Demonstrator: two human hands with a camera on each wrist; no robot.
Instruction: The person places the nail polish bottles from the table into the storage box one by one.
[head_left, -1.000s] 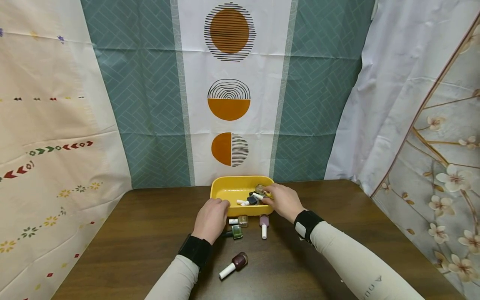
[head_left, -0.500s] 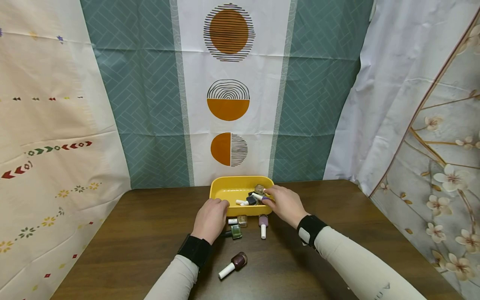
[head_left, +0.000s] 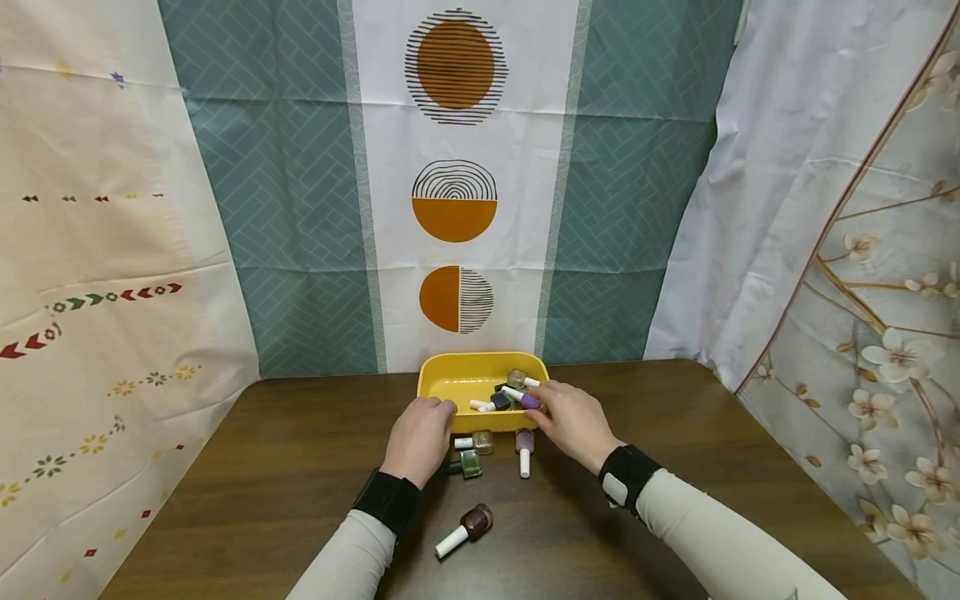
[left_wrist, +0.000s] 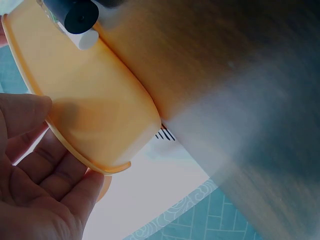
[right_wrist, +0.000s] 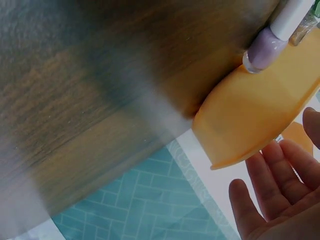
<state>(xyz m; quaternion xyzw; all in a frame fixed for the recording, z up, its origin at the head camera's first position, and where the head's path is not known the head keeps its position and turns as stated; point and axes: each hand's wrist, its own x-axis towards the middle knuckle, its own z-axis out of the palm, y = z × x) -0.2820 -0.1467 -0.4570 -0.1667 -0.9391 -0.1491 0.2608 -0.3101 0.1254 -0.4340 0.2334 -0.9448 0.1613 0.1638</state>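
My left hand (head_left: 422, 435) grips the front left rim of a yellow plastic bin (head_left: 480, 422), thumb outside it in the left wrist view. Several small nail polish bottles lie in the bin's right half, among them a purple nail polish (head_left: 530, 402) with a white cap and a dark one (head_left: 501, 401). At the right end my right hand (head_left: 576, 421) hovers beside the purple bottle, thumb and fingers apart around its base. In the right wrist view the right hand's fingers (right_wrist: 285, 175) are spread and loosely bent behind the rim. Whether they touch the bottle is hidden.
Before the bin on the brown table (head_left: 300, 483) lie a mauve nail polish (head_left: 524, 442), a gold glitter one (head_left: 482, 442) and a green one (head_left: 471, 463). Nearer the front is a dark plum nail polish (head_left: 476, 522). A fabric backdrop (head_left: 315, 317) hangs behind the table.
My right hand has loosened and drawn slightly back toward me, uncovering the purple nail polish in the bin. The left hand has stayed on the rim.
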